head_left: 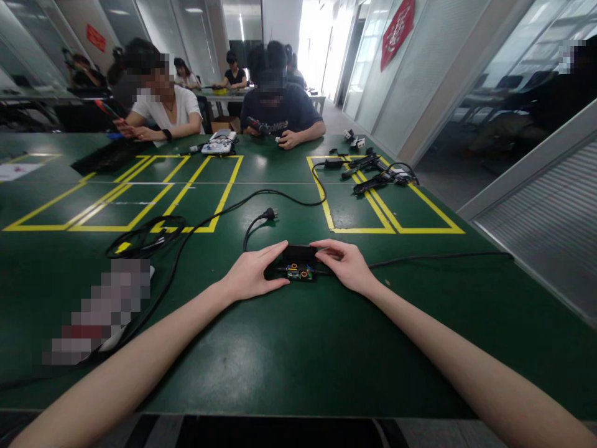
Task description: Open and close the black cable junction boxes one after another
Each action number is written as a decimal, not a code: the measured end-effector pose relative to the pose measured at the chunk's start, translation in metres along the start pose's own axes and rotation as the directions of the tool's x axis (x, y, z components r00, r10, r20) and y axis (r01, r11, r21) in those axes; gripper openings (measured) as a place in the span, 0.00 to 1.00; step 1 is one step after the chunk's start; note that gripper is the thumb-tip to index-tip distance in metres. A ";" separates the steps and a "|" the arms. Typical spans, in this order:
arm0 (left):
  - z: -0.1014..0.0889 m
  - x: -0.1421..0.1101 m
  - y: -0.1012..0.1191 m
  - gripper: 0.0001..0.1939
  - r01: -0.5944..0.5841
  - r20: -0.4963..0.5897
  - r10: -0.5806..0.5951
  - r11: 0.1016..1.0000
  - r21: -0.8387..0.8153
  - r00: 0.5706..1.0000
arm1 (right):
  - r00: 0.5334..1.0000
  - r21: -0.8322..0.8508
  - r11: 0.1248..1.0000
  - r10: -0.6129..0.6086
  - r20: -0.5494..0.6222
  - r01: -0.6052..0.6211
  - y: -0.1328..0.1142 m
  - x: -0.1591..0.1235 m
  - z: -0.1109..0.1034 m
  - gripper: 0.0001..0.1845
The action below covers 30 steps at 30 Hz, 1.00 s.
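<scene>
A small black box with its circuit board showing (299, 264) lies on the green table (289, 348) in front of me. My left hand (252, 274) clasps its left end, fingers laid along the top and thumb at the near side. My right hand (344, 264) grips its right end the same way. A black cable (438, 256) runs from the box to the right, and a black cord with a plug (269, 215) lies just behind it.
Yellow tape rectangles (186, 186) mark the table. A coil of black cable (144, 239) lies to the left. Black tools and adapters (373, 171) sit at the far right. Two people sit across the table, handling devices (219, 144).
</scene>
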State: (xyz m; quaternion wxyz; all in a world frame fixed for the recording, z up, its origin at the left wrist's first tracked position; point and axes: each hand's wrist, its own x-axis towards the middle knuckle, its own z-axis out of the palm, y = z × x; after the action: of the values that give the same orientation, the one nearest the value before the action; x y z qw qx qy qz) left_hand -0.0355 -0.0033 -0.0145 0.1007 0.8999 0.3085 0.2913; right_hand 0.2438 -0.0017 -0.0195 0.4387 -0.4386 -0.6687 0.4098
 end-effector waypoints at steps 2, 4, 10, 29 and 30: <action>0.000 0.000 0.000 0.42 -0.006 -0.005 0.006 1.000 0.003 1.000 | 1.000 0.003 1.000 0.001 -0.005 -0.001 0.000 0.000 0.000 0.16; 0.000 0.001 0.001 0.42 -0.006 -0.006 0.006 1.000 0.009 1.000 | 1.000 0.003 1.000 0.005 -0.006 -0.005 0.000 0.000 0.000 0.16; -0.001 0.001 0.001 0.43 -0.007 -0.002 0.007 1.000 0.009 1.000 | 1.000 -0.006 1.000 0.004 -0.009 -0.004 -0.001 0.000 0.000 0.16; -0.001 0.001 0.001 0.43 -0.035 -0.016 0.035 0.999 0.001 0.999 | 1.000 0.043 0.999 0.016 -0.001 -0.016 -0.004 -0.001 0.000 0.16; -0.001 0.001 0.001 0.42 -0.034 -0.015 0.035 0.999 0.003 0.999 | 1.000 0.044 0.999 0.016 -0.002 -0.016 -0.004 -0.001 0.000 0.16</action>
State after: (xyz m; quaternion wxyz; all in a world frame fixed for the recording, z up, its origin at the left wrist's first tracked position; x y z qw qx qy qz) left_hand -0.0350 -0.0032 -0.0133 0.0921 0.9029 0.2941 0.2995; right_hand 0.2433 -0.0033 -0.0163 0.4459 -0.4346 -0.6554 0.4275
